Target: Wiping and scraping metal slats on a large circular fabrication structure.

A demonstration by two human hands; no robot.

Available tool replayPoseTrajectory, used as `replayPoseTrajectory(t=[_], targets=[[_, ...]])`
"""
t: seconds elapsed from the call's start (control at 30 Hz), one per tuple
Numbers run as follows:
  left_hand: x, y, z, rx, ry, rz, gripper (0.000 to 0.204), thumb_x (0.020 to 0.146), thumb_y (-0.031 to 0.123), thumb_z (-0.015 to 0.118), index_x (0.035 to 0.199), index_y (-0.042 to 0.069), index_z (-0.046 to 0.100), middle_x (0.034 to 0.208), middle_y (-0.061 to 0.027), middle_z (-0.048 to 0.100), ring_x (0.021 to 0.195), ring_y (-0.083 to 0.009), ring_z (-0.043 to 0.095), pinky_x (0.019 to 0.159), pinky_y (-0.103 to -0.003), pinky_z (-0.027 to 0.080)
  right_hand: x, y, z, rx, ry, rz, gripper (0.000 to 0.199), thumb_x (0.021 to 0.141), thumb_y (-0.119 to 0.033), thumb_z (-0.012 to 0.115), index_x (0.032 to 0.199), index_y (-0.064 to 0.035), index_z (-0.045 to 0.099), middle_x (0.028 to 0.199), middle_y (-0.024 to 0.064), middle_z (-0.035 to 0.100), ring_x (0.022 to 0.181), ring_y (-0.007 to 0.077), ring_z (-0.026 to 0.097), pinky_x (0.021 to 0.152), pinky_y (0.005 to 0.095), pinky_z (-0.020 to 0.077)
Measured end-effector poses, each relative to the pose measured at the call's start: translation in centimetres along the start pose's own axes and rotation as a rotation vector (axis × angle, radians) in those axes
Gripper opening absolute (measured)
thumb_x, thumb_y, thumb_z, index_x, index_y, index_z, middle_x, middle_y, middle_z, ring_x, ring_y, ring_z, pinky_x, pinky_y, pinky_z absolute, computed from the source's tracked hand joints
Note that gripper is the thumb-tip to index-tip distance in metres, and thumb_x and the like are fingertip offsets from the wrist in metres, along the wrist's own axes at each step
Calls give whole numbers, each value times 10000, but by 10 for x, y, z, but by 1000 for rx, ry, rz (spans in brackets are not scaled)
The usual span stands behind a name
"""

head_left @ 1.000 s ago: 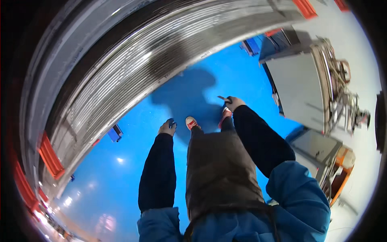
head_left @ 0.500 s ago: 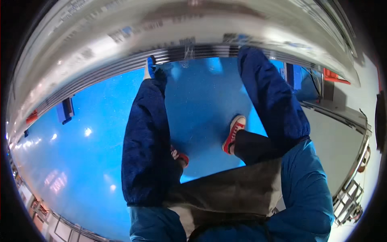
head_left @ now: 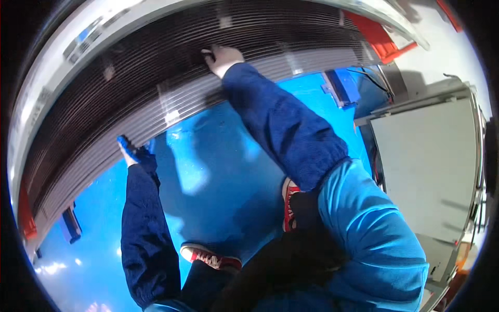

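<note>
Right hand (head_left: 224,57) rests curled fingers on the ribbed metal panel (head_left: 156,93); left hand (head_left: 130,151), finger spread unclear, touches its lower edge.

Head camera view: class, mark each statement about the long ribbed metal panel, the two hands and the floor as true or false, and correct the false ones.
1. The right hand rests on the long ribbed metal panel. True.
2. The left hand is up at the panel's top edge. False: it is at the lower edge, and a blue cloth or glove covers it.
3. The floor is grey concrete. False: it is glossy blue.
4. The person wears red shoes with white soles. True.
5. Both sleeves are dark blue. True.
6. A flat grey panel lies to the person's left. False: it lies to the right.
</note>
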State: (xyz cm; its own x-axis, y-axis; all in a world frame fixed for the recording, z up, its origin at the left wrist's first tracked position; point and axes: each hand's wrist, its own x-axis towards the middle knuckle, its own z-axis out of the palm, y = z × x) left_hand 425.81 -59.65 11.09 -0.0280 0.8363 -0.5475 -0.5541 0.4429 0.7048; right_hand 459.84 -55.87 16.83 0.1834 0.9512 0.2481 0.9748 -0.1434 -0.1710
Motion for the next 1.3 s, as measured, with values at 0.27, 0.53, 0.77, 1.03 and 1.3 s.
replayPoseTrajectory(t=[0.27, 0.53, 0.77, 1.03, 1.3], targets=[[26, 2, -1, -43, -62, 39, 696, 808, 634, 420, 1309, 151, 399, 1316, -124, 454, 1115, -331, 498, 871, -586, 398, -13, 2, -13, -3, -114, 104, 392, 850, -353, 460, 1061, -45, 579, 935, 188, 645, 831, 370, 619, 718, 423, 500], [3, 7, -12, -130, -68, -12, 732, 791, 624, 466, 1378, 208, 334, 1421, -115, 335, 1235, -381, 369, 931, -578, 350, -37, 21, 0, 260, 154, -159, 389, 837, -302, 523, 1141, -63, 554, 966, 173, 648, 831, 319, 624, 707, 358, 491], [-5, 25, -17, -102, -3, -75, 569, 835, 449, 500, 1304, 134, 433, 1260, -133, 515, 1106, -326, 504, 904, -496, 416, -142, 33, -61, 955, -174, 302, 328, 840, -234, 615, 1057, 10, 591, 859, 88, 630, 730, 142, 579, 658, 245, 484], [13, 18, -29, -139, -129, -171, 657, 753, 505, 621, 1269, 132, 456, 1246, -139, 510, 1042, -333, 536, 857, -497, 477, -219, 142, -43, 1473, 92, 827, 251, 857, -163, 598, 1075, -39, 598, 899, 76, 646, 703, 128, 608, 619, 224, 493], [6, 10, -19, -99, -85, -22, 657, 734, 498, 648, 1257, 142, 471, 1279, -123, 478, 1131, -326, 479, 865, -500, 475, -198, 211, -59, 1425, 90, 941, 211, 865, -226, 576, 1026, -109, 645, 772, 41, 639, 598, 108, 580, 540, 206, 468]])
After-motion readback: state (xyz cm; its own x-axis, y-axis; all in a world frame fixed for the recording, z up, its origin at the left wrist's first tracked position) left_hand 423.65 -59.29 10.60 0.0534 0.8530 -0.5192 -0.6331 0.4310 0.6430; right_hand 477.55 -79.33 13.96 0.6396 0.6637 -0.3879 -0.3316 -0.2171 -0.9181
